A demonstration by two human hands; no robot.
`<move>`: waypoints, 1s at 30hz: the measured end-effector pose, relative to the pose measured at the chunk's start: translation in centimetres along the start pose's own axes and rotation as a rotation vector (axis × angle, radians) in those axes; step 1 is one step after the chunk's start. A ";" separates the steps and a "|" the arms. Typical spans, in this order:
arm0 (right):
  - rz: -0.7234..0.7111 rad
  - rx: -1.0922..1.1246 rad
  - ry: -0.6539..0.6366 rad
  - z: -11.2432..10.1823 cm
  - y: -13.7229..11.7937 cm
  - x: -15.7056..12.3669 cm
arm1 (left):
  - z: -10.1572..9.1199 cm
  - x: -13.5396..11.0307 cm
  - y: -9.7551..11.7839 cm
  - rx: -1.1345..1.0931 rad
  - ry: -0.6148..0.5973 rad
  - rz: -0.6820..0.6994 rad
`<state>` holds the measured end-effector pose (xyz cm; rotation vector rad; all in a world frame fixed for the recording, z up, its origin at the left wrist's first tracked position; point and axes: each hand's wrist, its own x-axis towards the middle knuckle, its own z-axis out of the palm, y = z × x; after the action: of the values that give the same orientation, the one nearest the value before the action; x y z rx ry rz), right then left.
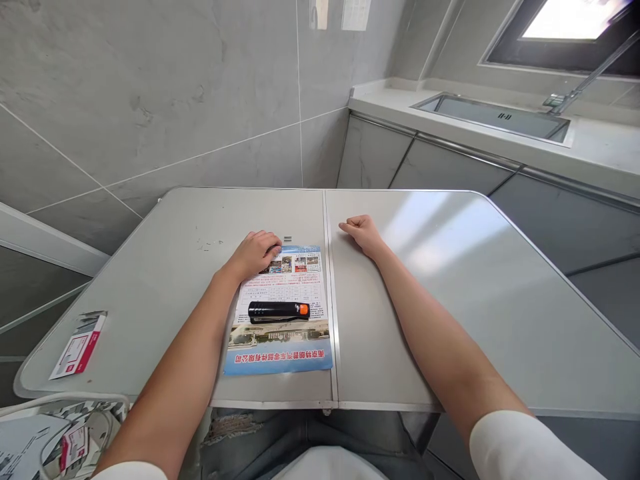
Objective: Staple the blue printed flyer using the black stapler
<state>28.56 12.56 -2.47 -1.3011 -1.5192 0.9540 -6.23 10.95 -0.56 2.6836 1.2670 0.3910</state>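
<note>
My left hand (257, 255) rests at the top left corner of a printed flyer (280, 339), its fingers curled in loosely and nothing visible in them. On the flyer lies a black flashlight (275, 311) with an orange button, on its side, apart from both hands. To the right of the table's middle seam, my right hand (363, 233) lies on the tabletop in a closed fist, thumb side toward the left. Nothing shows in that fist. The flyer's print is upside down from my side.
The pale folding table (425, 320) has a metal seam down its middle. Small dark metallic marks (287, 239) sit above the flyer. A red and white card (79, 345) lies at the left edge. Beyond stand a tiled wall and a counter with a sink (493, 117).
</note>
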 end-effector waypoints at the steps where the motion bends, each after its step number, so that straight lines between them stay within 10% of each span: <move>1: 0.001 -0.004 -0.001 0.0 0.0 0.0 | -0.1 0.1 0.6 0.048 0.010 -0.008; 10: -0.004 -0.053 -0.019 0.1 -0.2 -0.1 | 0.7 1.5 4.4 0.087 0.039 -0.062; 22: -0.014 -0.207 -0.094 0.8 -2.1 -1.3 | 2.0 1.0 2.7 -0.096 0.110 -0.140; 30: 0.087 -0.273 -0.149 2.1 -4.9 -9.7 | 2.1 1.0 3.2 -0.143 0.111 -0.181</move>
<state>25.54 2.25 0.15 -1.5271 -1.7667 0.9395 -2.71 9.63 -1.62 2.4357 1.4388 0.5893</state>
